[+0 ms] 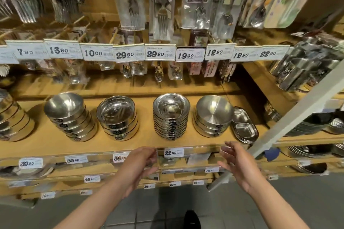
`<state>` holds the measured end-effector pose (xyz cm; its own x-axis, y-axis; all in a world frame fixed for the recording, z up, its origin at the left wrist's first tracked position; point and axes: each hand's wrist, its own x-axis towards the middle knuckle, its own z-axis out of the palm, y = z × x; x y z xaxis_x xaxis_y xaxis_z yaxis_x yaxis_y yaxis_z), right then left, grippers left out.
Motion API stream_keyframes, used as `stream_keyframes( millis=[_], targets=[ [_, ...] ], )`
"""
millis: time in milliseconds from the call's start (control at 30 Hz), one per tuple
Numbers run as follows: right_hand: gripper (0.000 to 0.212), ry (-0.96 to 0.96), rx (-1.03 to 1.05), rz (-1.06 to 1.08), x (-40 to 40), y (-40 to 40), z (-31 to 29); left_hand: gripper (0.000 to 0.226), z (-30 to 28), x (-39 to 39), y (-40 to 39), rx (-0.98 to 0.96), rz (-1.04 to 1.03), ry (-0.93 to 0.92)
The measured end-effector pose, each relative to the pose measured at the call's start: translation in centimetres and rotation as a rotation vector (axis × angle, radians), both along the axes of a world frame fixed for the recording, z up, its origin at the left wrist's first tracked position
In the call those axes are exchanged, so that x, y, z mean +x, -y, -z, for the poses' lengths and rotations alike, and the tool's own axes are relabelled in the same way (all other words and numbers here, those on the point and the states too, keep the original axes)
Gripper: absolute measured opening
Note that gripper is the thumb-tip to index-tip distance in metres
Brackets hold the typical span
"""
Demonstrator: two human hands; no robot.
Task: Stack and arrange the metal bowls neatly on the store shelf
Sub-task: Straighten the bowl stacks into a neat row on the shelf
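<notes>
Several stacks of metal bowls stand in a row on the wooden shelf point(130, 143). From left: a leaning stack of deep bowls point(69, 117), a stack of flat-bottomed bowls point(118, 117), a tall stack of shallow bowls point(171, 116) and a short stack of brushed bowls point(213, 116). My left hand point(138, 163) and my right hand point(236, 163) hover in front of the shelf's front edge, below the tall stack. Both have relaxed, spread fingers and hold nothing.
Divided metal trays point(243, 126) lean beside the right stack. Another bowl stack point(11, 117) sits at the far left. Packaged cutlery hangs above behind price tags point(160, 54). Lower shelves hold more metalware; a white post point(297, 117) slants at right.
</notes>
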<state>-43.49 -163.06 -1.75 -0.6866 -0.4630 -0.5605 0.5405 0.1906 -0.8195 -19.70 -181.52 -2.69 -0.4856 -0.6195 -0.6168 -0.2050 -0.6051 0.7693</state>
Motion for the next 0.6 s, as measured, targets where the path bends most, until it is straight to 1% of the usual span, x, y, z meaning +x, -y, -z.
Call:
stream_keyframes(
  millis=[100,200,267,333,367,433,567,600],
  targets=[
    [0.018,-0.071,0.046,-0.017,-4.2,1.4,0.4,0.018,0.6,-4.6,-1.1,-0.006,0.018,0.029],
    [0.026,-0.169,0.109,-0.011,-8.5,2.8,0.8,0.017,0.5,-10.5,-2.6,0.000,0.065,0.054],
    [0.031,-0.194,0.144,-0.033,-11.0,3.9,1.2,0.023,0.7,-14.5,-3.4,-0.034,0.068,0.057],
    [0.038,-0.167,0.149,-0.064,-13.1,5.0,1.8,0.031,1.3,-18.2,-3.7,-0.091,0.038,0.068],
    [0.037,-0.141,0.146,-0.065,-14.0,5.7,2.0,0.034,1.7,-19.8,-3.8,-0.115,0.024,0.074],
    [0.035,-0.092,0.121,-0.053,-15.6,6.8,2.8,0.048,2.3,-22.3,-3.8,-0.119,0.000,0.087],
    [0.048,-0.052,0.097,-0.150,-16.9,8.2,4.0,0.050,3.2,-25.0,-3.1,-0.088,-0.116,0.058],
    [0.045,-0.037,0.098,-0.164,-17.0,8.4,4.1,0.052,3.5,-25.4,-2.9,-0.074,-0.132,0.051]
  ],
)
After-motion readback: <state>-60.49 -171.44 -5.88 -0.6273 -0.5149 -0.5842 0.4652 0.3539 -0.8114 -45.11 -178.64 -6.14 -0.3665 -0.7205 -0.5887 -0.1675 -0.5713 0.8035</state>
